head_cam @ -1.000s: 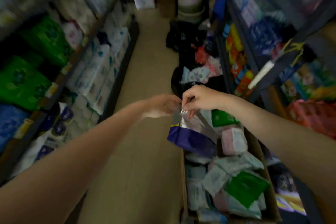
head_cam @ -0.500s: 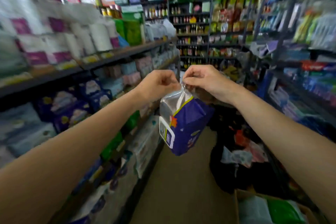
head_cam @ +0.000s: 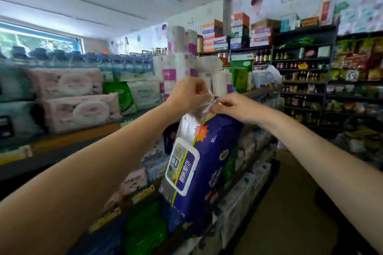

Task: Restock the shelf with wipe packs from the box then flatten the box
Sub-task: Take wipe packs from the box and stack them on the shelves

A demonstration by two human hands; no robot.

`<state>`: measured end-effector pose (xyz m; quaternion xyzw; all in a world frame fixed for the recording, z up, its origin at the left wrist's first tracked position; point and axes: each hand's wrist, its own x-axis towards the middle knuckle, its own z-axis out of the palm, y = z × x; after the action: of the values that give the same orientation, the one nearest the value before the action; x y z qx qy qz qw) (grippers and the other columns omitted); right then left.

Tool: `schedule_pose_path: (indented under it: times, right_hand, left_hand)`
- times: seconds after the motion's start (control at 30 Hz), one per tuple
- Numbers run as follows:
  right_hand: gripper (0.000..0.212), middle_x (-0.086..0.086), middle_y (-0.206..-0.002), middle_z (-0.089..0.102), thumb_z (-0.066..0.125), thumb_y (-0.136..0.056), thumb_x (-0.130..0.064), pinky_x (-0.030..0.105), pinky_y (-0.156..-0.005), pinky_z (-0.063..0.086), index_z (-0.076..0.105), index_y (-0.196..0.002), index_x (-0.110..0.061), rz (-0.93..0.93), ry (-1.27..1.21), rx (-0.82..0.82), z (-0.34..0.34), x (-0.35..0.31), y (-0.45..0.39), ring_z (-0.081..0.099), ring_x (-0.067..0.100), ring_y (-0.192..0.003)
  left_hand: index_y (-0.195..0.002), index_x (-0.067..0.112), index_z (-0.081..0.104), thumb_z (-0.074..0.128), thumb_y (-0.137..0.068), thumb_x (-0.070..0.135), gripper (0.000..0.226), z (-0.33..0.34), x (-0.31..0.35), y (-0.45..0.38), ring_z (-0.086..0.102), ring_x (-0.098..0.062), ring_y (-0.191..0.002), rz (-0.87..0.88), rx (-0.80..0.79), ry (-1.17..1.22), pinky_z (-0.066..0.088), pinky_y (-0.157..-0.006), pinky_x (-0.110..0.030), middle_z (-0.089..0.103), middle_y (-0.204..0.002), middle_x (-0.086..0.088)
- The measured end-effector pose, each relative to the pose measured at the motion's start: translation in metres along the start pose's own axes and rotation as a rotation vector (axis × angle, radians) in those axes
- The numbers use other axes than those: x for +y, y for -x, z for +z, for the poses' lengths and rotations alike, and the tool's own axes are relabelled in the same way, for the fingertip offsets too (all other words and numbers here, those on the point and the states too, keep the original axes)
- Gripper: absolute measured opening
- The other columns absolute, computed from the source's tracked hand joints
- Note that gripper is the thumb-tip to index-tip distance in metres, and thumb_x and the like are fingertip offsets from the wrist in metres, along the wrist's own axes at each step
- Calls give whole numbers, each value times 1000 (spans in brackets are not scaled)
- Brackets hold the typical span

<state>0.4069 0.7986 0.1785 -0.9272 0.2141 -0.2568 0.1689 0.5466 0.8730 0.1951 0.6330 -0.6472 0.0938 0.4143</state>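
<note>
Head view faces forward along the aisle, shelves point(head_cam: 78, 143) close left.

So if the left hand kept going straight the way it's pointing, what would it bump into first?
Probably the stacked white paper rolls with purple labels on the shelf just beyond the left hand, which pinches the blue-and-white plastic wipe pack. Depth is hard to judge.
</note>
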Motion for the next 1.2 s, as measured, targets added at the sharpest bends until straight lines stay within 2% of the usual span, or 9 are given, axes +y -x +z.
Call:
schedule_pose_path:
  times: [0.17, 0.3, 0.4, 0.5, 0.63, 0.83, 0.97, 1.13, 1.2]
  right_hand:
    - [21, 7, -71, 63, 58, -91, -21, 26, -62, 37, 67, -76, -10, -276, 248, 86, -3, -42, -48, 54, 16, -69]
    - [32, -11, -59, 44, 57, -91, -26, 29, -56, 26, 49, -61, -20, -461, 409, 154, -6, -89, -87, 47, 17, -67]
    - [29, -4, -58, 48, 59, -90, -23, 30, -61, 21, 57, -64, -9, -514, 363, 229, -15, -102, -112, 50, 22, -70]
    - [34, 3, -54, 48, 63, -87, -19, 20, -57, 26, 52, -59, -5, -598, 319, 318, -29, -119, -137, 44, 23, -63]
    - [33, 5, -54, 40, 63, -87, -20, 19, -55, 26, 55, -64, 3, -748, 230, 447, -51, -162, -169, 36, 10, -61]
    - [33, 8, -69, 48, 58, -87, -27, 28, -65, 29, 61, -76, 4, -862, 99, 718, -85, -199, -209, 43, 21, -69]
    - [36, 6, -63, 47, 55, -86, -32, 33, -62, 34, 56, -68, 0, -870, -103, 855, -70, -209, -240, 42, 21, -65]
    - [44, -6, -51, 35, 50, -94, -26, 30, -50, 23, 35, -53, -16, -603, -312, 823, -28, -190, -288, 34, 15, -52]
    - [45, 0, -52, 38, 48, -95, -20, 32, -50, 21, 37, -52, -13, -470, -386, 736, 0, -184, -314, 33, 13, -51]
  left_hand:
    - [-74, 14, 58, 69, -79, 11, 12, -51, -22, 15, 46, 4, -51, 23, 181, 24, 37, -51, -5, 52, -58, 11]
    - [-85, 14, 61, 67, -82, 12, 7, -93, -38, 24, 60, -5, -72, -104, 359, 321, 53, -78, -24, 64, -81, 2]
    - [-141, 29, 28, 75, -74, 34, 82, -115, -68, 56, 44, -16, -122, -291, 145, 597, 37, -105, -36, 39, -140, -3]
    - [-145, 43, 6, 84, -46, 51, 126, -101, -105, 107, 39, -17, -132, -597, -178, 623, 34, -107, -39, 30, -151, 2]
    - [-122, 29, 48, 72, -66, 53, 66, -105, -124, 102, 64, -21, -96, -735, -101, 855, 54, -76, -36, 63, -114, -4]
    - [-129, 11, 51, 73, -59, 57, 87, -124, -134, 64, 52, -43, -121, -642, 154, 1251, 47, -97, -52, 50, -130, -32]
    - [-109, 9, 59, 70, -62, 38, 56, -133, -137, 36, 54, -31, -116, -481, 542, 1409, 54, -82, -35, 62, -119, -15]
    - [-126, 10, 46, 55, -90, 17, 38, -220, -152, 25, 63, 7, -77, -385, 833, 765, 47, -52, -4, 59, -101, 3]
    - [-122, 10, 44, 58, -88, 8, 36, -260, -162, 21, 64, -3, -81, -359, 871, 505, 49, -50, -7, 58, -95, 1]
